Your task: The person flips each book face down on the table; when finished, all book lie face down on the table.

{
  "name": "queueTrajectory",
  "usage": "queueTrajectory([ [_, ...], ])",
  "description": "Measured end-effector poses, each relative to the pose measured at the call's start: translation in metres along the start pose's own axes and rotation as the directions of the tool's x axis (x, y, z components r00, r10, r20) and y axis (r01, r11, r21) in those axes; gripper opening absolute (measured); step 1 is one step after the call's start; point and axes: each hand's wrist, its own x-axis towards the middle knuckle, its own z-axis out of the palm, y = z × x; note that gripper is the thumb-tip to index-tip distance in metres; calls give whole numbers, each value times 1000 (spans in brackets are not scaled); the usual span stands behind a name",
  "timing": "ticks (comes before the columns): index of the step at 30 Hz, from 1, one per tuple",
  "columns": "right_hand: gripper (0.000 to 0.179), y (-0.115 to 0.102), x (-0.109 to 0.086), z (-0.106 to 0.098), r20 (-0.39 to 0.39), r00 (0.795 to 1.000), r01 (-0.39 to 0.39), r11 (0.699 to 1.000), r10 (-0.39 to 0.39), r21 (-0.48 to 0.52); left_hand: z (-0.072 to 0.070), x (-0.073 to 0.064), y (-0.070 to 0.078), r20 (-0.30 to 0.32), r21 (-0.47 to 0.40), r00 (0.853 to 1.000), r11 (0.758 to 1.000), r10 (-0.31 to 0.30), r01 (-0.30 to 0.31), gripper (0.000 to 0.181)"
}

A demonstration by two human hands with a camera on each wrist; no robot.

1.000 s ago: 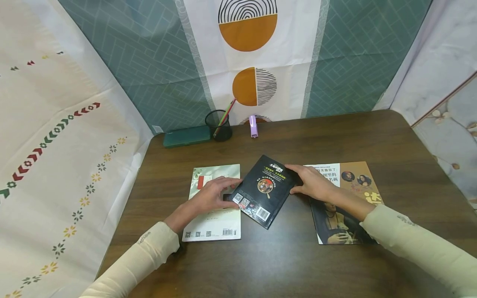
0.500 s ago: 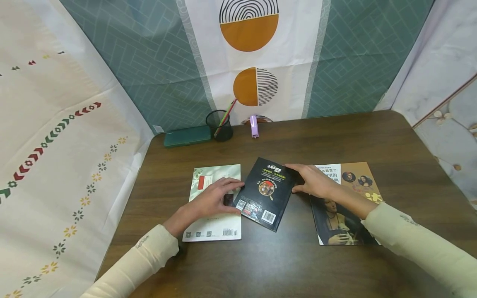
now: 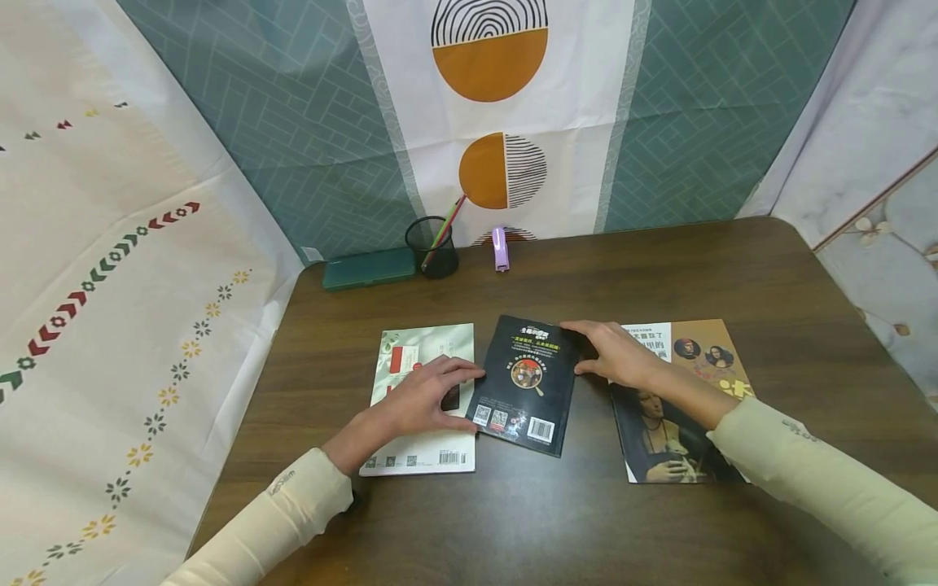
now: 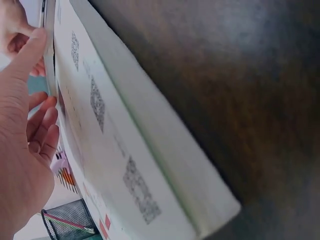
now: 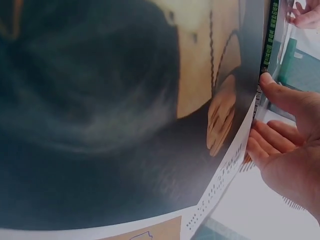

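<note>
Between my two hands, in the head view, lies a black book (image 3: 522, 391), back cover up and slightly turned. My left hand (image 3: 434, 399) is over the green-and-white book (image 3: 421, 443), thumb and fingers spread along the black book's left edge. My right hand (image 3: 611, 354) touches its right edge, with thumb and fingertips apart. The black book's lower left corner meets the green-and-white book's right edge. To the right, partly under my right forearm, is a book with a painted portrait (image 3: 663, 443). Both wrist views show fingertips near book edges.
A dark green case (image 3: 369, 269), a black mesh pen cup (image 3: 438, 260) with pencils and a purple stapler (image 3: 500, 248) stand along the back of the brown table (image 3: 528, 529). Patterned cloths hang behind and beside it.
The black book has turned clockwise, so it stands straighter, and its lower end has moved right. My left hand has shifted slightly right and down; my right hand stays almost in place.
</note>
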Motion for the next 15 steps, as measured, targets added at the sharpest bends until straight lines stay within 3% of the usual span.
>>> queueTrajectory([
  [15, 78, -1, 0, -1, -4, 1000, -9, 1000, 9, 5, 1, 3, 2, -1, 64, 1000, 998, 28, -28, 88],
])
